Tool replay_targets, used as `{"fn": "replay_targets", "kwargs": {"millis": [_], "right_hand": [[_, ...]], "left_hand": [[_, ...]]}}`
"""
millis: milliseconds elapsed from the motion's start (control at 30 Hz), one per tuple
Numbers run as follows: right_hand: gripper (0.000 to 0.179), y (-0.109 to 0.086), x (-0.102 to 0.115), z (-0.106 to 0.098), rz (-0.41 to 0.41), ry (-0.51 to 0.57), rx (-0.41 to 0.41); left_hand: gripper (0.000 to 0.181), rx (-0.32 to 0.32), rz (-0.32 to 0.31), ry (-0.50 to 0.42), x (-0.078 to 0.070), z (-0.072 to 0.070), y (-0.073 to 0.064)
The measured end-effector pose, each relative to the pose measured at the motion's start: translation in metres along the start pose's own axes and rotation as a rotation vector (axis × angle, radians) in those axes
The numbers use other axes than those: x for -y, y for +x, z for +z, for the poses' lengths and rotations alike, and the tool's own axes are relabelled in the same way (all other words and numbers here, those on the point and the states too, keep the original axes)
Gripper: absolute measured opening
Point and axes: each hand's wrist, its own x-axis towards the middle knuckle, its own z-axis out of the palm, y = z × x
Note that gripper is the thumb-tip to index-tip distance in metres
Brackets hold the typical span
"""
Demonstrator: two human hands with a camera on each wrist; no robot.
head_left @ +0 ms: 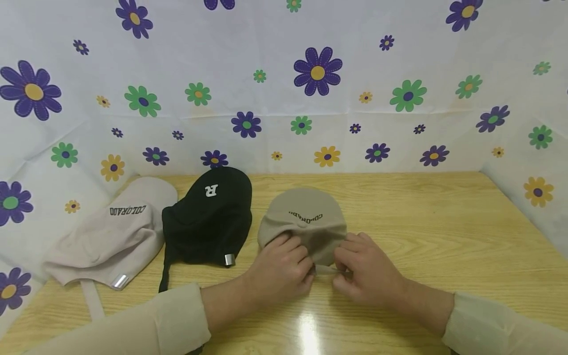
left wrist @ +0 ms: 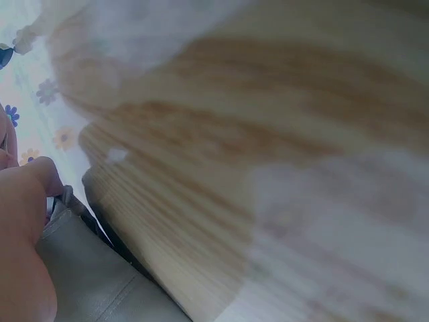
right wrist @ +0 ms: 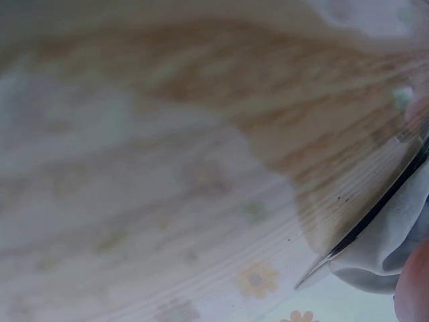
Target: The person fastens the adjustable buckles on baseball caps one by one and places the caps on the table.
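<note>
A beige cap [head_left: 310,199] with dark "COLORADO" lettering lies on the wooden table in the head view, its brim toward the back wall. At the cap's near left edge, my left hand [head_left: 284,264] grips the rim, fingers curled over the fabric. My right hand [head_left: 366,271] pinches the cap's back strap [head_left: 327,270], which stretches between both hands. In the left wrist view, part of the left hand [left wrist: 23,228] covers the cap's grey-looking fabric [left wrist: 100,268]. Only a bit of the right hand [right wrist: 414,285] shows beside the fabric [right wrist: 382,235] in the right wrist view.
To the left lie a black cap [head_left: 208,217] with a white letter and a pale pink cap [head_left: 115,227], both with straps hanging toward me. The wooden table [head_left: 443,222] reaches a wall of flower-printed cloth [head_left: 275,44] at the back and sides.
</note>
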Motion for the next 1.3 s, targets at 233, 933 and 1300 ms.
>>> {"fn": "replay_targets", "kwargs": {"millis": [233,933,1300], "right_hand": [[0.020,0.0005,0.0007,0.0008,0.014,-0.028,-0.010],[0.030,-0.0003,0.0035,0.0009,0.070,0.015,0.111],[0.024,0.0006,0.0078,0.0015,0.013,-0.043,0.156]], "left_hand": [[0.018,-0.027,0.033,0.020,-0.0001,-0.0011,-0.0006],[0.018,-0.098,0.081,0.011,-0.0003,-0.0035,0.0011],[0.015,-0.148,0.113,-0.022,-0.0004,-0.0043,0.0034]]}}
